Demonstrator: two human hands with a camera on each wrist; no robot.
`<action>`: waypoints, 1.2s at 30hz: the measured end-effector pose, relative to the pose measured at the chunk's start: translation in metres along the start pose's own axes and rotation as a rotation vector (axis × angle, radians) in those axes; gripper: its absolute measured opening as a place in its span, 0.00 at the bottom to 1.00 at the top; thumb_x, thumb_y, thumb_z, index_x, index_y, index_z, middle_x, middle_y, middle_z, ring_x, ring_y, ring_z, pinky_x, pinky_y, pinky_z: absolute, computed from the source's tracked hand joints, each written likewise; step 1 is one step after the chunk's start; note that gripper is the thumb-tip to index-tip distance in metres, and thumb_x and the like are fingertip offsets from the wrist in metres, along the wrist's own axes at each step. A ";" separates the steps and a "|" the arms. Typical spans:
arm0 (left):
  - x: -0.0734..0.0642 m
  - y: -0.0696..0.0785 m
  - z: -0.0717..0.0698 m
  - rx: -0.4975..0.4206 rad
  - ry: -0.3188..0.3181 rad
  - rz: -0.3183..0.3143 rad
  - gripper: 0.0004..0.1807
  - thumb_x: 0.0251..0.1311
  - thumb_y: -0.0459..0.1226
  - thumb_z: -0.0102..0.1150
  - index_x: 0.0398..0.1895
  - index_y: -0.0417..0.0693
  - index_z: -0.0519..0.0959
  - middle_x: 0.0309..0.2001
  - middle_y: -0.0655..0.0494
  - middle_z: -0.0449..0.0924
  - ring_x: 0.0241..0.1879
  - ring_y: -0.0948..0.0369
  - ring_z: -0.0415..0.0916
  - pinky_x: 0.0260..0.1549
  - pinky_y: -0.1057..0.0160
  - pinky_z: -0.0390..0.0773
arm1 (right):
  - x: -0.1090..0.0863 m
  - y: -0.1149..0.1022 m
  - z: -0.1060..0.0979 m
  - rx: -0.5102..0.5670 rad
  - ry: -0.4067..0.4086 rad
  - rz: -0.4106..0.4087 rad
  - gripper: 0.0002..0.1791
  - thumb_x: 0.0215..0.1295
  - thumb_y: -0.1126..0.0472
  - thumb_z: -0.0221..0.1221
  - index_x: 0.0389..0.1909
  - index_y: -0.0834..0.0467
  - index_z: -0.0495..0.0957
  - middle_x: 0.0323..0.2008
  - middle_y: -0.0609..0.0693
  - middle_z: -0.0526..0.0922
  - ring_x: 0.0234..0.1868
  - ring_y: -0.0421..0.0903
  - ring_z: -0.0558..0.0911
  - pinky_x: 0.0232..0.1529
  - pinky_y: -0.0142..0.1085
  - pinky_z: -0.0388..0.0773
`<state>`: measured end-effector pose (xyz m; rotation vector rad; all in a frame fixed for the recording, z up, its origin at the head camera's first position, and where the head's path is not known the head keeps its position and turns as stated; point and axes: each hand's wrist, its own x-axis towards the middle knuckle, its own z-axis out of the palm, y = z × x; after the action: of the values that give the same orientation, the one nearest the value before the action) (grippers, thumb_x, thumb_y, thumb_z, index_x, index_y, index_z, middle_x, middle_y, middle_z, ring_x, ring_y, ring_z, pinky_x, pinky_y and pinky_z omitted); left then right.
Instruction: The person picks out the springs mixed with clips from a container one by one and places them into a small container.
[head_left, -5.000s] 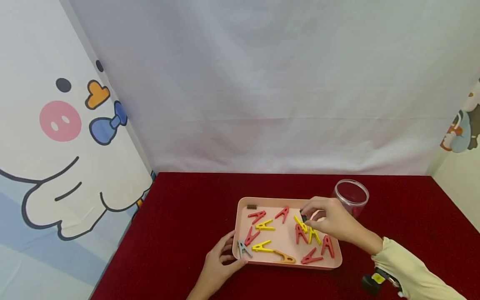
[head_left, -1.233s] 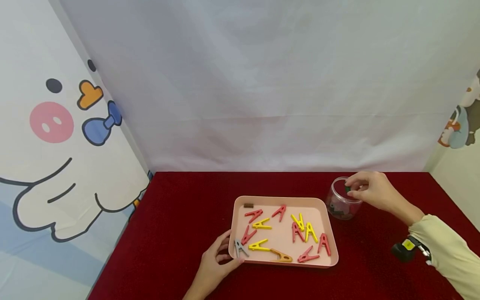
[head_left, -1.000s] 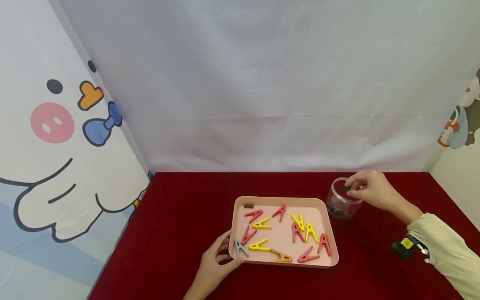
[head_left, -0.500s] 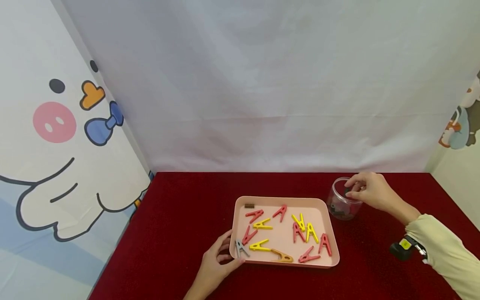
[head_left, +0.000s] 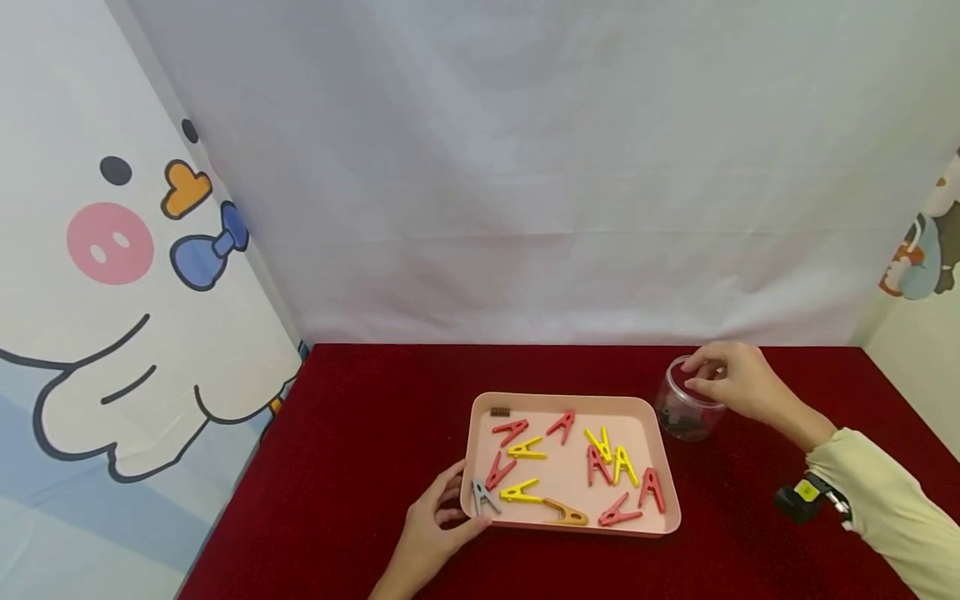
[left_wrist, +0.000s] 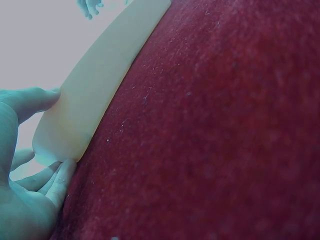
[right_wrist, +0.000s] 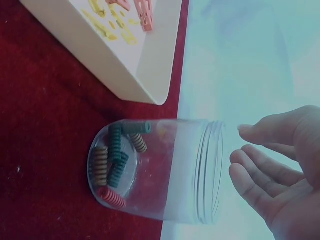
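Observation:
My right hand (head_left: pixel 738 383) is over the mouth of a clear plastic jar (right_wrist: pixel 187 170), fingers loosely bent with nothing between thumb and fingertips. Inside the jar lie several coil springs, among them a green spring (right_wrist: pixel 115 142), a brown spring (right_wrist: pixel 101 167) and a red spring (right_wrist: pixel 113 197). My left hand (head_left: pixel 429 529) grips the near left corner of a pink tray (head_left: pixel 558 468), its thumb at the front rim and fingers along the left side. One dark brown spring (head_left: pixel 499 412) lies in the tray's far left corner.
Several clothespins are spread in the tray: red, yellow, a grey clothespin (head_left: pixel 483 497) and an orange clothespin (head_left: pixel 566 512). Beneath everything is a dark red cloth (head_left: pixel 375 417). A white curtain (head_left: pixel 562 208) stands behind, with a cartoon-printed sheet (head_left: pixel 45 275) at left.
The right hand picked up a dark green spring from the tray and carried it right to the jar. It has let go of it there. The left hand keeps holding the tray's corner.

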<state>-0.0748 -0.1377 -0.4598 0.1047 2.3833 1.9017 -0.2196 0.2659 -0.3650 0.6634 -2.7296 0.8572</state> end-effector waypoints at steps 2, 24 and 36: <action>0.000 0.000 0.000 0.001 -0.001 -0.003 0.39 0.52 0.37 0.70 0.68 0.44 0.64 0.54 0.40 0.72 0.53 0.47 0.69 0.43 0.62 0.78 | 0.001 -0.003 0.002 0.006 0.004 -0.011 0.08 0.46 0.74 0.67 0.29 0.62 0.83 0.25 0.49 0.82 0.24 0.41 0.78 0.22 0.31 0.75; 0.008 -0.029 0.001 0.018 0.000 0.007 0.41 0.51 0.41 0.71 0.69 0.52 0.63 0.56 0.46 0.72 0.54 0.52 0.69 0.42 0.62 0.78 | 0.012 -0.031 0.023 0.051 0.006 -0.071 0.09 0.48 0.73 0.68 0.31 0.59 0.83 0.27 0.48 0.82 0.26 0.41 0.79 0.27 0.33 0.77; 0.009 -0.036 0.000 0.019 0.003 0.026 0.40 0.51 0.43 0.71 0.68 0.56 0.64 0.57 0.48 0.72 0.54 0.53 0.70 0.42 0.63 0.78 | 0.013 -0.039 0.036 0.035 0.007 -0.106 0.09 0.48 0.72 0.69 0.30 0.58 0.83 0.27 0.49 0.81 0.26 0.40 0.78 0.25 0.33 0.75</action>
<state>-0.0836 -0.1446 -0.4954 0.1357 2.4135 1.8925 -0.2144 0.2117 -0.3714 0.8026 -2.6518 0.8830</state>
